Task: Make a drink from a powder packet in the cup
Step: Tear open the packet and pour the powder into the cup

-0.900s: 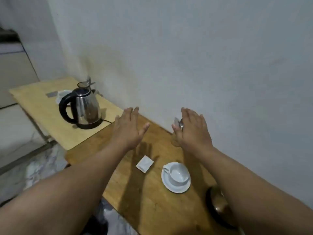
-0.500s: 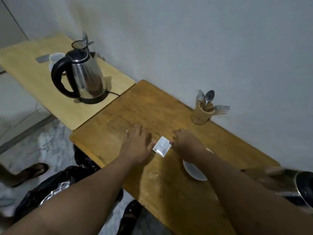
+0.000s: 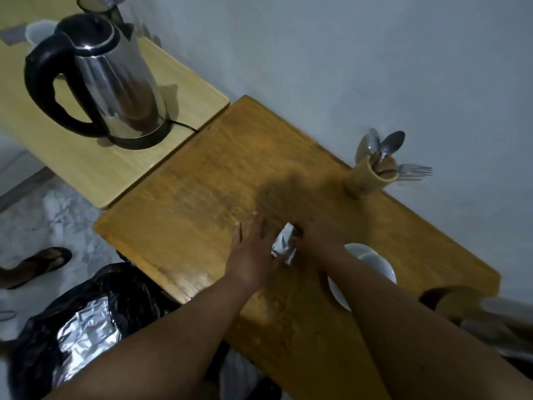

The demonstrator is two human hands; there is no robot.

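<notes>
A small silver powder packet point(image 3: 284, 245) lies on the brown wooden table point(image 3: 202, 197), between my two hands. My right hand point(image 3: 313, 235) pinches its right edge with curled fingers. My left hand point(image 3: 253, 255) rests flat beside its left edge, fingers spread, thumb touching the packet. A white cup on a white saucer point(image 3: 380, 265) sits just right of my right wrist, mostly hidden by my forearm. A steel electric kettle point(image 3: 115, 82) with a black handle stands on the paler table at the far left.
A tan holder point(image 3: 372, 179) with spoons and a fork stands by the wall. A dark round object point(image 3: 450, 301) sits at the table's right end. A black bag with foil point(image 3: 86, 321) and a sandal point(image 3: 34, 267) lie on the floor at the left.
The view has dropped and closed in on the table. My right hand has closed on the packet's edge, and my left hand has slid against its other side.
</notes>
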